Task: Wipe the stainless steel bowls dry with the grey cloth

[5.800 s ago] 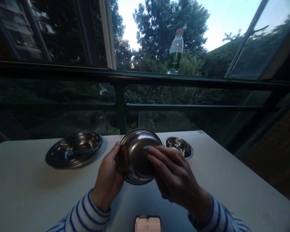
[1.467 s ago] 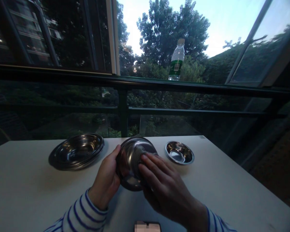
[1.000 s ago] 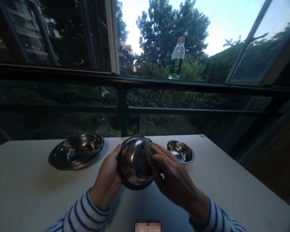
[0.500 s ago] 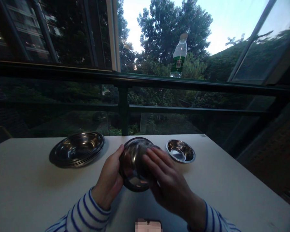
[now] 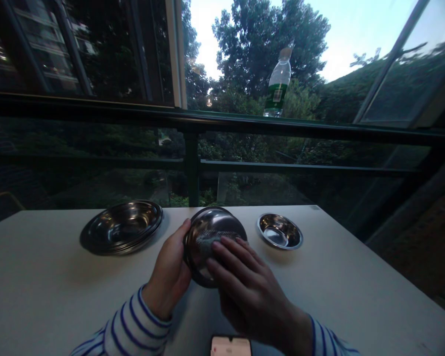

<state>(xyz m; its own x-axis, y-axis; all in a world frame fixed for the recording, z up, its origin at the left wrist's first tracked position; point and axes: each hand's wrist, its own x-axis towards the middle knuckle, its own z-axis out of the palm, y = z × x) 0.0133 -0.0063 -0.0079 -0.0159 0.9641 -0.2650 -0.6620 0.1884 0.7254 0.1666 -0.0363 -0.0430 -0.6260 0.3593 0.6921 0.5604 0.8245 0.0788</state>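
Note:
In the head view, my left hand (image 5: 170, 272) grips a shiny steel bowl (image 5: 198, 225) by its left rim, with the thumb along the edge. The bowl is held tilted above the table. My right hand (image 5: 248, 282) is over the bowl's lower right side, its fingers pressing a greyish, mesh-like scrubbing pad (image 5: 206, 245) against the metal. Most of the pad is hidden under the fingers. To the right of the hands, a smaller steel bowl (image 5: 280, 231) stands upright. A stack of wider steel bowls (image 5: 120, 227) sits on the left.
A white table (image 5: 44, 291) bears all of these. Near its front edge lies a phone (image 5: 231, 346) with a lit screen. Past the far edge runs a dark railing (image 5: 230, 118), and a plastic bottle with a green label (image 5: 277, 94) stands on it.
My right hand has slid down and slightly left across the bowl, showing more of the pad. The left hand keeps its hold. The view has shifted slightly.

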